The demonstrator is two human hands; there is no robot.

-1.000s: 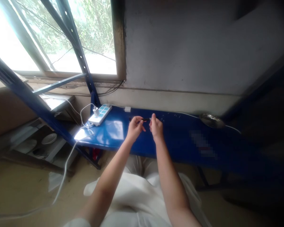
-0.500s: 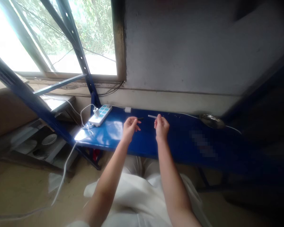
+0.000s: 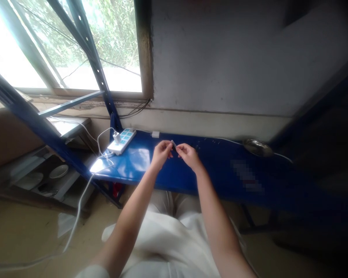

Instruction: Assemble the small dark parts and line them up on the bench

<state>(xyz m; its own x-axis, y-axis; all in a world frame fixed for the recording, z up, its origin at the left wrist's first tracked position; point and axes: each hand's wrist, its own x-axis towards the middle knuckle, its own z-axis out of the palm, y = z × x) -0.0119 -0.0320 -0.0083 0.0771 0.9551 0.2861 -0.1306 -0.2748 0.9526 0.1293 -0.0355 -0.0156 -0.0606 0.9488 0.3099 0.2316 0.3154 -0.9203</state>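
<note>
Above the blue table [image 3: 174, 175], my left hand [image 3: 162, 153] and my right hand [image 3: 188, 155] meet, fingertips nearly touching. Between them is a small light-coloured stick [image 3: 174, 144], pinched by my right hand and slanting up to the left. My left fingers are closed on a small dark piece, mostly hidden where the two hands come together. Whether the stick and the dark piece touch cannot be made out. Several tiny bits [image 3: 216, 141] lie on the table to the right, beyond my right hand.
A white power strip [image 3: 121, 141] with a plug and cable lies at the table's left end. Near the wall are a white adapter [image 3: 155, 134] and, farther right, a shiny metal dish [image 3: 258, 148]. Blue frame posts rise at the left.
My right hand has moved left with the light stick, bringing it to my left hand. The stick now slants more steeply. My left hand has stayed nearly in place.
</note>
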